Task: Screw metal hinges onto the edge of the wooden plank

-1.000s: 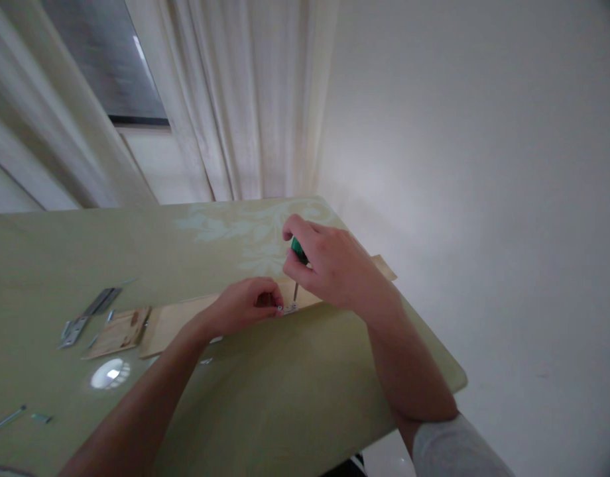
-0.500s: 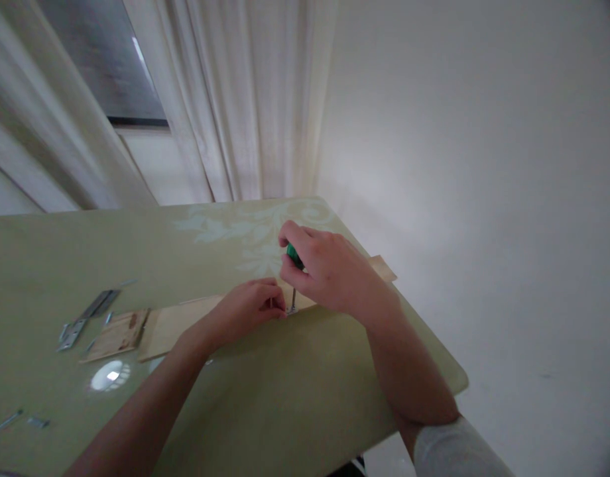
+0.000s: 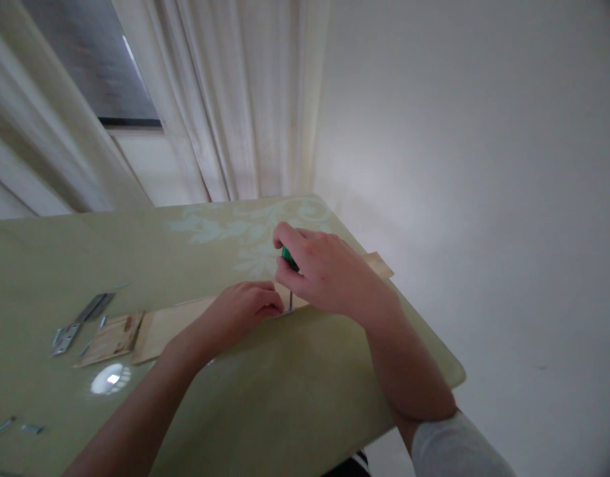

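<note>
Green table [image 3: 295,397], pale curtains [image 3: 245,99], white wall [image 3: 459,132]

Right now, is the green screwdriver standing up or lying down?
Standing up: the right hand holds the screwdriver handle-up, shaft pointing down onto the board.

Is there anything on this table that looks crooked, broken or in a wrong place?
Nothing looks broken or spilled. The wooden board seems to stick out past the table edge at its right end, near the right hand, which holds the green screwdriver. Hinges and small metal parts lie loose on the left.
</note>
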Available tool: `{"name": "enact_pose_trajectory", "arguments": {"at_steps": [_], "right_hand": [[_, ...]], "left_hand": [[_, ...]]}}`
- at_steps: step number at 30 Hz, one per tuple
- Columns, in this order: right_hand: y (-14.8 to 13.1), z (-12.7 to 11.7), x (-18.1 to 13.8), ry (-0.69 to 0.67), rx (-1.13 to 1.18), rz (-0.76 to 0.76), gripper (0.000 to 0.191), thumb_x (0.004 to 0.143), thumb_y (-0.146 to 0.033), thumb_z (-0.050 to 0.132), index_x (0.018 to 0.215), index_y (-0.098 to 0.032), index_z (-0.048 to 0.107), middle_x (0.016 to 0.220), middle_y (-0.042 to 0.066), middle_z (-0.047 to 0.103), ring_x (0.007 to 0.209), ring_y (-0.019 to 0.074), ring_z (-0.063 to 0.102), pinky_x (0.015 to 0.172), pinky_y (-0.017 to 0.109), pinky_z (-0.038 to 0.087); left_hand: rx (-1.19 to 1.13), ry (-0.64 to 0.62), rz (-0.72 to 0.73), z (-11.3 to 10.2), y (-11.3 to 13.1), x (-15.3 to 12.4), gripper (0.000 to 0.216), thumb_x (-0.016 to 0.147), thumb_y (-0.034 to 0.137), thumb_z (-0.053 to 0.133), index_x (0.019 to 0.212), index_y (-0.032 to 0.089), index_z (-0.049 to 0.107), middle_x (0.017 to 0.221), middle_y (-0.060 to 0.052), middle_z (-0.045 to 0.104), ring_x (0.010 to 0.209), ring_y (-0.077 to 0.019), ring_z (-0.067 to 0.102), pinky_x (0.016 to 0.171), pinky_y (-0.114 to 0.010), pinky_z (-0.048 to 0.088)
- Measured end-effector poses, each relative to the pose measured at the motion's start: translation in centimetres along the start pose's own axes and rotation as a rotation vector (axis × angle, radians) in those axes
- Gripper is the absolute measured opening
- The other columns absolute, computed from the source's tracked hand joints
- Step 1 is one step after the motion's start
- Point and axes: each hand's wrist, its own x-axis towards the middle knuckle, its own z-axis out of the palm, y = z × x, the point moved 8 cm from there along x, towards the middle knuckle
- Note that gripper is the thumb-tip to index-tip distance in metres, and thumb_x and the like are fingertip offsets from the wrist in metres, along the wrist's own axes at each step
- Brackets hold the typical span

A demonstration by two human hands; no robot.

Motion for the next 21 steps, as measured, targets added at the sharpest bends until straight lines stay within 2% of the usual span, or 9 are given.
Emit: {"name": "enact_pose_trajectory", "arguments": {"at_steps": [7,9,13,15,18,21], "right_hand": [[-0.4,-0.2,-0.1,-0.017,-0.075,0.012,0.017,0.100,-0.029,0.053,0.115,-0.023,0.057,0.094,0.004,0.076,0.078,0.0200,0.065,0.065,0.032,0.031],[-0.3,-0.2,-0.1,-0.016,-0.123,0.039,0.021,0.104,-0.038,0.053,0.116,-0.023,0.059,0.092,0.004,0.076,0.075,0.0208,0.066,0.063,0.033,0.028],[0.2,-0.5,0.0,0.004,-0.209,0.088,0.047,0.106,-0.066,0.044,0.109,-0.023,0.064,0.086,0.006,0.076,0.073,0.0223,0.067,0.059,0.033,0.022],[0.0,-0.6,0.1,0.003,-0.207,0.072,0.049,0.105,-0.068,0.044,0.107,-0.024,0.065,0.085,0.006,0.076,0.073,0.0217,0.067,0.059,0.033,0.020],[-0.4,-0.5,0.0,-0.011,-0.184,0.028,0.042,0.107,-0.063,0.047,0.109,-0.025,0.064,0.086,0.004,0.077,0.074,0.0205,0.066,0.060,0.033,0.020],[-0.5,-0.5,0.0,-0.014,-0.177,0.013,0.037,0.107,-0.059,0.049,0.112,-0.025,0.062,0.088,0.003,0.077,0.074,0.0201,0.066,0.060,0.034,0.021]], "left_hand": [[0.296,0.046,0.019,0.3,0.9,0.2,0.015,0.098,0.023,0.065,0.092,0.023,0.079,0.097,-0.005,0.080,0.093,-0.0267,0.073,0.084,-0.039,0.051],[0.363,0.046,0.026,0.4,1.2,0.2,0.014,0.098,0.024,0.066,0.091,0.021,0.077,0.097,-0.007,0.079,0.092,-0.0280,0.073,0.083,-0.040,0.051],[0.451,0.064,0.039,0.7,1.9,0.3,0.013,0.100,0.023,0.064,0.093,0.018,0.074,0.094,-0.009,0.076,0.093,-0.0295,0.073,0.082,-0.041,0.051],[0.460,0.080,0.039,0.8,2.0,0.3,0.015,0.101,0.022,0.060,0.093,0.017,0.072,0.095,-0.010,0.075,0.095,-0.0305,0.073,0.083,-0.042,0.051],[0.390,0.083,0.029,0.7,1.7,0.2,0.015,0.102,0.024,0.059,0.097,0.018,0.072,0.103,-0.010,0.077,0.101,-0.0308,0.073,0.087,-0.042,0.051],[0.238,0.045,0.053,0.5,1.5,-0.1,0.015,0.102,0.021,0.058,0.105,0.022,0.072,0.111,-0.007,0.077,0.103,-0.0257,0.073,0.088,-0.037,0.050]]}}
